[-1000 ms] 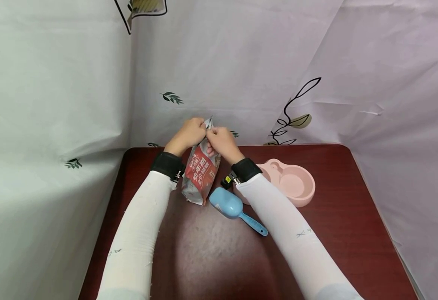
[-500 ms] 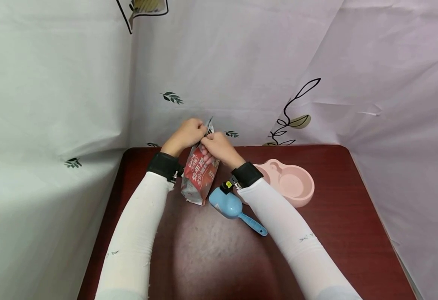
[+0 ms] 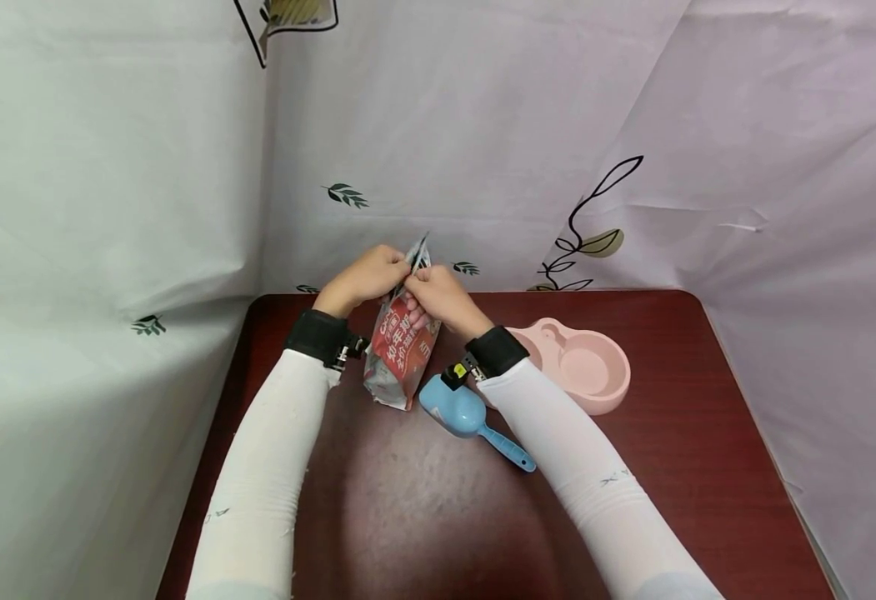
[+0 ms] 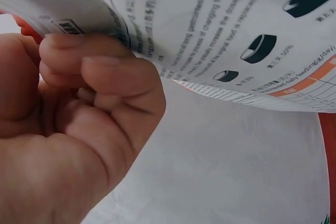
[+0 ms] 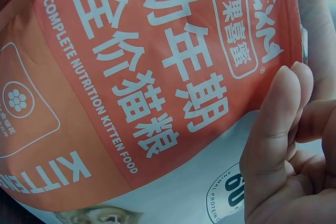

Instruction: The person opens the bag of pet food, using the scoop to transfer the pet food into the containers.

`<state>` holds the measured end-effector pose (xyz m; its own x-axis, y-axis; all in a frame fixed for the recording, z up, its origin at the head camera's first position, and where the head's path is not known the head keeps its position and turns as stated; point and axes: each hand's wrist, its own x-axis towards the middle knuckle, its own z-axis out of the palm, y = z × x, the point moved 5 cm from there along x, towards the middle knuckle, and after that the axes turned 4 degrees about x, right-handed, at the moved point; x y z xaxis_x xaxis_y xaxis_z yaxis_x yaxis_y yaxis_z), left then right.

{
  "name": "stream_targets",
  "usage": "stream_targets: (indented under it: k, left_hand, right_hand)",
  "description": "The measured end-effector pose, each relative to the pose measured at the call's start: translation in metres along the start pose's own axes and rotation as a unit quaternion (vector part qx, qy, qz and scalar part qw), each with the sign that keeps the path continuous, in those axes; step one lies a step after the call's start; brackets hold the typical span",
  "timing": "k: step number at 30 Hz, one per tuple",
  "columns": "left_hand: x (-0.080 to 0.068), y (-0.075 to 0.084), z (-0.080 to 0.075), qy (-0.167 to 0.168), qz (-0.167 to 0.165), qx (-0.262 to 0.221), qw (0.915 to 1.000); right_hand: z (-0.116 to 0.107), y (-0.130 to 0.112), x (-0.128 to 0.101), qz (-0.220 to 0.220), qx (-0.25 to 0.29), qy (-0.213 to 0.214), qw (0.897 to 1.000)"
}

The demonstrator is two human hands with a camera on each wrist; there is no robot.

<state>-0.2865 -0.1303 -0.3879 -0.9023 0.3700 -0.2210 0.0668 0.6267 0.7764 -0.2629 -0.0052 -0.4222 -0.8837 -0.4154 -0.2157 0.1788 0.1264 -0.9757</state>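
Observation:
A red and white bag of kitten food (image 3: 406, 342) stands upright near the back of the table, its top edge rising between both hands. My left hand (image 3: 372, 273) pinches the top of the bag from the left side. Opposite it, my right hand (image 3: 443, 296) pinches the top edge too, its lower fingers in front of the red panel. The left wrist view shows curled fingers (image 4: 118, 77) against the bag's printed back. In the right wrist view, the fingers (image 5: 273, 124) lie beside the front, which reads "Complete Nutrition Kitten Food".
A blue scoop (image 3: 456, 408) lies on the dark red table (image 3: 678, 467), in front of the bag. Right of it sits a pink double bowl (image 3: 595, 367), partly hidden by my right forearm. White patterned cloth (image 3: 483, 125) hangs behind and at both sides.
My left hand has shifted slightly left and down along the bag's top. My right hand has dropped a little lower. The bag, scoop and bowl have stayed in place.

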Motion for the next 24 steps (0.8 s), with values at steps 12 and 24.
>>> stream_targets:
  k: [12,24]
  left_hand:
    - [-0.003,-0.002,-0.005,0.025,0.014,0.017,0.9995]
    - [-0.005,-0.008,-0.012,0.034,0.016,0.009,0.9993]
  right_hand:
    - [-0.007,0.004,-0.008,-0.008,-0.033,0.000,0.999]
    - [-0.013,0.013,-0.011,0.012,-0.034,0.003,0.999]
